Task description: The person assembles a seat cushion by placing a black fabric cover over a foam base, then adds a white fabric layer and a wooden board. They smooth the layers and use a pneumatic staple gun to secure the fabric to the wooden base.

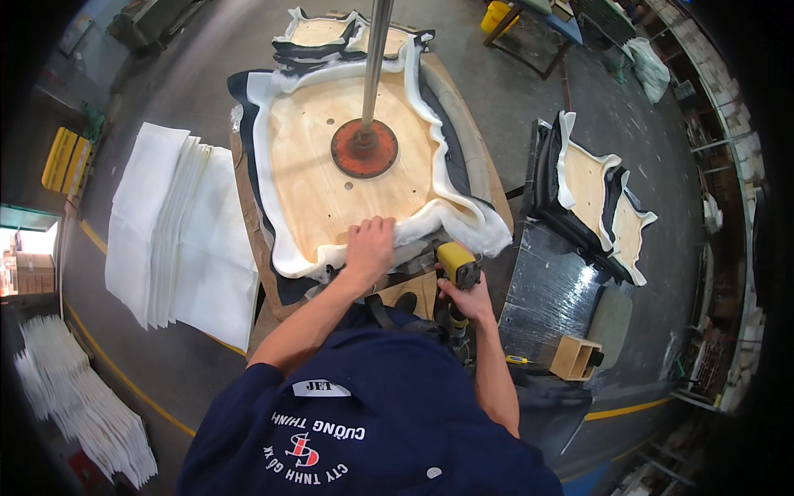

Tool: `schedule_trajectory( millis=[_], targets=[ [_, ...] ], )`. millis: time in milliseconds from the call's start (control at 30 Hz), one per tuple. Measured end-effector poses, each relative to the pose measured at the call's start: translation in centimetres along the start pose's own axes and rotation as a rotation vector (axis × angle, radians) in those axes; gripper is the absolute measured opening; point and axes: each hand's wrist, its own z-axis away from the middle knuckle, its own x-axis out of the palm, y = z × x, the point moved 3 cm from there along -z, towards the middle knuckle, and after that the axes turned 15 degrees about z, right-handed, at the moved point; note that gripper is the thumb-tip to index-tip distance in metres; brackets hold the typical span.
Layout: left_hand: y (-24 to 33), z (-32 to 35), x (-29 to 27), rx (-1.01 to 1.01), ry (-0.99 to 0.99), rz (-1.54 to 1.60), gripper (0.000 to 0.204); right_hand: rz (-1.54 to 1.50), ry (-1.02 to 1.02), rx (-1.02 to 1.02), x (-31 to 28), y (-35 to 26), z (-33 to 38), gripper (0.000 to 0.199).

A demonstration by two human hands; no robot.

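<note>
A pale plywood seat panel (327,190) lies before me, ringed by white padding (264,157) and dark upholstery fabric. A round red-orange disc (354,165) on a metal rod presses on the panel's middle. Over the near edge, my left hand (370,248) curls its fingers and grips the padding. My right hand (470,299) is wrapped round a yellow and black staple gun (457,265), held close to the near right edge. Fluffy white batting (475,230) bulges there, just beyond the tool. The tool's nose is partly hidden, so contact with the fabric cannot be made out.
White sheets (169,223) are stacked to my left, with more folded white material (83,405) at lower left. Other padded panels stand beyond (318,33) and on the right (591,178). A small wooden box (572,358) and a yellow-handled cutter (516,360) lie at right.
</note>
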Motion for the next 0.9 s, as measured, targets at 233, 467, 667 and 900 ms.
schedule_trajectory(
  millis=[233,467,667,900],
  targets=[
    [0.8,-4.0,0.9,0.051,-0.082,0.035,0.035,0.075,-0.074,0.058,-0.7,0.0,-2.4,0.080],
    [-3.1,-5.4,3.3,0.338,-0.112,0.033,0.017,0.107,-0.115,0.129,-0.6,-1.0,-3.2,0.080],
    [-3.3,-5.7,2.3,0.227,-0.004,0.120,0.017,0.170,-0.161,0.243,-0.4,-3.9,-4.9,0.077],
    [-3.6,-6.0,1.8,0.179,0.002,0.063,0.035,0.200,-0.240,0.392,-0.3,-5.0,-8.4,0.070]
  ],
)
